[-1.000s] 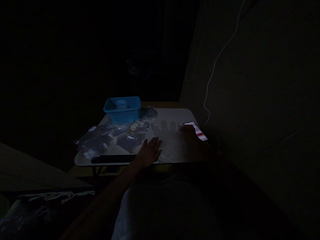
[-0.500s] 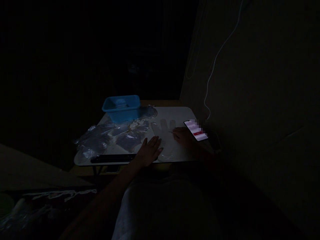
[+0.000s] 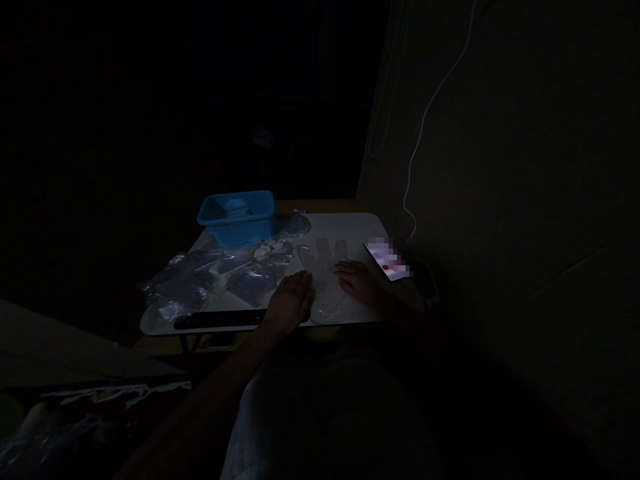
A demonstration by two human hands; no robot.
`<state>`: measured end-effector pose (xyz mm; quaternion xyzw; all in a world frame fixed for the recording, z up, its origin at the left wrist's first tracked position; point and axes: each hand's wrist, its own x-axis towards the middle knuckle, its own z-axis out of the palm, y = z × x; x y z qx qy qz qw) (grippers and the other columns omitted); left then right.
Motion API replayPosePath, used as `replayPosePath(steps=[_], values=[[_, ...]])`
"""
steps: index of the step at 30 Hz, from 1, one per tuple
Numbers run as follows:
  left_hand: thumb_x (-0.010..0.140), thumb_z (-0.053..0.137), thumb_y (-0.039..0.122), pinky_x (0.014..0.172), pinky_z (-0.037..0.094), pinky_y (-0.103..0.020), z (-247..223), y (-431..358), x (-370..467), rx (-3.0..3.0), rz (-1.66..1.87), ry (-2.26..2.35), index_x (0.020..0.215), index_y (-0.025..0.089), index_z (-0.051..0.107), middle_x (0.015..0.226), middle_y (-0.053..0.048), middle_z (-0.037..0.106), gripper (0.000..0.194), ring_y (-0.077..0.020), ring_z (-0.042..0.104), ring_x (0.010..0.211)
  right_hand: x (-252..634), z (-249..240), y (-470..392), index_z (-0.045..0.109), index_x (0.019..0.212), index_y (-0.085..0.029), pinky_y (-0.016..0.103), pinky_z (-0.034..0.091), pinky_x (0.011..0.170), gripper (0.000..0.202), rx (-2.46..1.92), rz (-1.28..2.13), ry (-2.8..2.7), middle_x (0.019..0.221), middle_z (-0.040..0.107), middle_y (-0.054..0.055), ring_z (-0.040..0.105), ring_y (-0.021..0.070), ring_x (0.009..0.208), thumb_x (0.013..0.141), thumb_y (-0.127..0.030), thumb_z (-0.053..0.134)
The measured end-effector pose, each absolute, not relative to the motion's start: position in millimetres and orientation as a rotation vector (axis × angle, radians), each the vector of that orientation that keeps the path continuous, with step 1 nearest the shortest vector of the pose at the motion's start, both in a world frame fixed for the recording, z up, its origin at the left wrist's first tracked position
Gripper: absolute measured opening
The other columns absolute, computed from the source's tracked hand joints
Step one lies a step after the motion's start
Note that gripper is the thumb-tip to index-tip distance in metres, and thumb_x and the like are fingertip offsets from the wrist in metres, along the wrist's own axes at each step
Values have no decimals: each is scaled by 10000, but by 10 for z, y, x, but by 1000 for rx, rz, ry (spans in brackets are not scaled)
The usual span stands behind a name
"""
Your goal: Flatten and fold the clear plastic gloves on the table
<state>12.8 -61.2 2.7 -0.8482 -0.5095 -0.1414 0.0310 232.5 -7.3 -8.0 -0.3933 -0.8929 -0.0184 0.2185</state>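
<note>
A clear, thin plastic piece with finger-like lobes point(image 3: 324, 273) lies flat on the white table point(image 3: 350, 227). My left hand point(image 3: 290, 300) rests palm down at its left edge, fingers stretched out and near each other. At its right side is my right hand point(image 3: 357, 281), fingers extended over the edge of the plastic, with nothing gripped that I can make out. Crumpled clear plastic packets point(image 3: 255, 277) spread over the left of the table, beside my left hand. The scene is very dark.
A blue basket point(image 3: 243, 230) stands at the table's back left. A lit phone point(image 3: 386, 259) lies at the right edge. A black bar point(image 3: 220, 320) runs along the front left edge. A white cable point(image 3: 411, 160) hangs at the right wall.
My right hand has opened out from a more curled pose, its fingers now extended toward the left. My left hand's fingers have drawn closer together. The view has shifted slightly.
</note>
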Motion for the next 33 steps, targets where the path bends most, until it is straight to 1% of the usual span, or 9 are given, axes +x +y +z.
replayPosePath(steps=[2, 4, 7, 14, 20, 23, 26, 28, 33], values=[[901, 243, 307, 1021, 309, -411, 37, -671, 93, -2565, -454, -1626, 1245, 98, 445, 1281, -140, 488, 450, -218, 429, 1197, 2326, -81, -79, 612, 1074, -168, 384, 330, 993, 297, -1083, -55, -2487, 1174, 593, 73, 491, 186, 1139, 826, -186, 449], [900, 260, 313, 1031, 295, -424, 34, -726, 66, -2598, -431, -1571, 1233, 101, 461, 1279, -136, 492, 443, -222, 420, 1205, 2325, -76, -88, 610, 1077, -159, 381, 339, 990, 299, -1085, -61, -2494, 1179, 589, 79, 496, 188, 1133, 831, -188, 442], [901, 273, 328, 1059, 248, -429, 19, -772, 59, -2693, -378, -1424, 1256, 115, 442, 1331, -123, 437, 447, -218, 359, 1252, 2319, -61, -106, 603, 1087, -169, 393, 345, 988, 305, -1090, -65, -2489, 1179, 589, 79, 500, 188, 1129, 835, -188, 432], [889, 295, 415, 1075, 204, -432, 6, -781, 58, -2792, -326, -1308, 1318, 143, 360, 1382, -121, 362, 512, -206, 301, 1288, 2328, -56, -122, 599, 1098, -188, 397, 358, 980, 311, -1094, -25, -2489, 1191, 580, 76, 499, 189, 1130, 830, -185, 441], [862, 304, 509, 1066, 183, -482, 11, -819, 59, -2847, -237, -1298, 1327, 163, 345, 1409, -115, 310, 581, -241, 238, 1313, 2321, -64, -128, 592, 1112, -150, 385, 381, 960, 321, -1126, -23, -2497, 1211, 564, 97, 495, 206, 1137, 837, -195, 432], [856, 300, 529, 1062, 188, -480, 17, -813, 61, -2857, -279, -1318, 1343, 189, 315, 1426, -106, 277, 594, -233, 220, 1320, 2314, -64, -135, 578, 1130, -148, 387, 379, 962, 331, -1145, -22, -2509, 1228, 551, 96, 486, 206, 1149, 835, -190, 433], [888, 246, 476, 1059, 212, -446, 41, -732, 40, -2845, -382, -1382, 1355, 215, 283, 1437, -79, 263, 536, -197, 228, 1319, 2306, -62, -137, 577, 1132, -155, 376, 380, 963, 331, -1145, -34, -2512, 1224, 555, 86, 489, 198, 1146, 838, -193, 428], [909, 201, 409, 1055, 226, -435, 73, -629, 38, -2817, -433, -1450, 1349, 212, 294, 1426, -70, 292, 490, -183, 251, 1310, 2300, -58, -137, 581, 1127, -167, 367, 380, 963, 328, -1148, -47, -2508, 1222, 557, 78, 491, 192, 1142, 839, -198, 427], [903, 237, 324, 1046, 253, -421, 154, -374, 271, -2813, -455, -1482, 1313, 134, 352, 1372, -107, 385, 466, -199, 317, 1277, 2291, -56, -139, 585, 1116, -168, 359, 382, 955, 323, -1150, -64, -2501, 1215, 562, 83, 499, 188, 1130, 833, -200, 435]])
